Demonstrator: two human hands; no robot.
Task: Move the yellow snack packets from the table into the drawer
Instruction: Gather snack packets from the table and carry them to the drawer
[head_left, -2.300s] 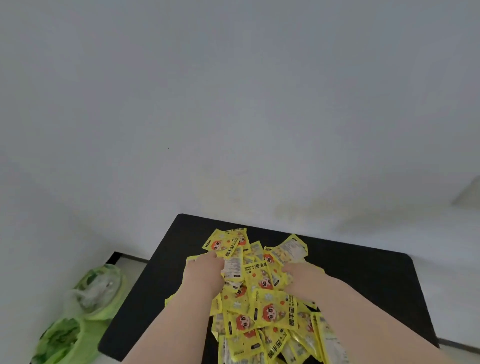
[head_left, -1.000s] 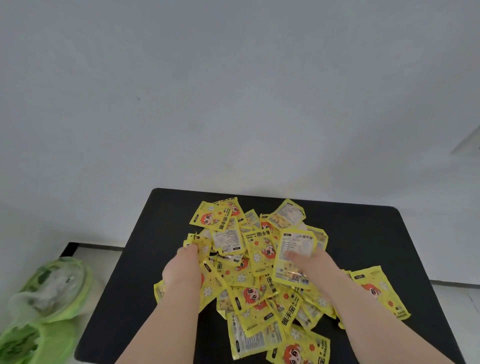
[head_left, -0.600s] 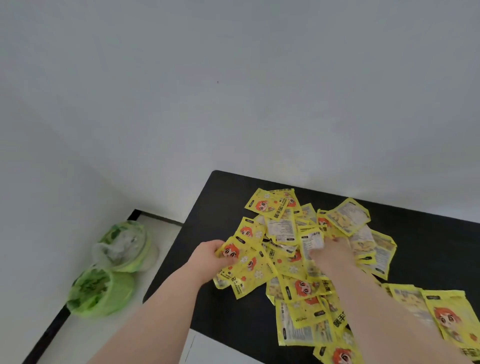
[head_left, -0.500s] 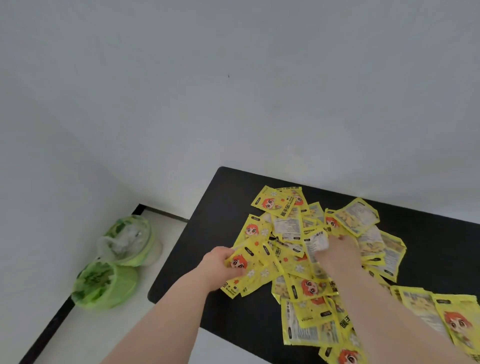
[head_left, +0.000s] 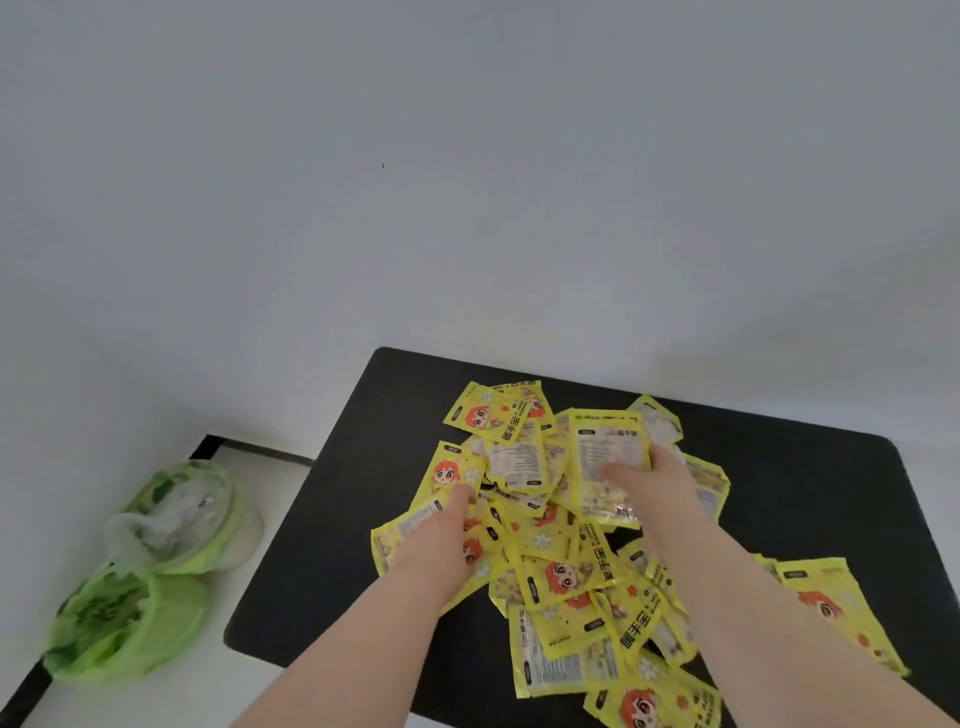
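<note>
Both hands were in the heap of yellow packets (head_left: 561, 571) on the black table (head_left: 805, 493), lower right of centre.

The heap lay directly under and ahead of both hands, trailing toward the lower right; no drawer was in view. The right hand (head_left: 652, 491), nearer the heap's far end, pinched the top packet (head_left: 608, 452), thumb across its pale printed back, long axis running up the frame. The left hand (head_left: 441, 540) lay on the heap's left edge, fingertips buried, so its grip could not be told. The packets were flat, glossy, crinkly rectangles, loosely overlapped and probably slippery.
</note>
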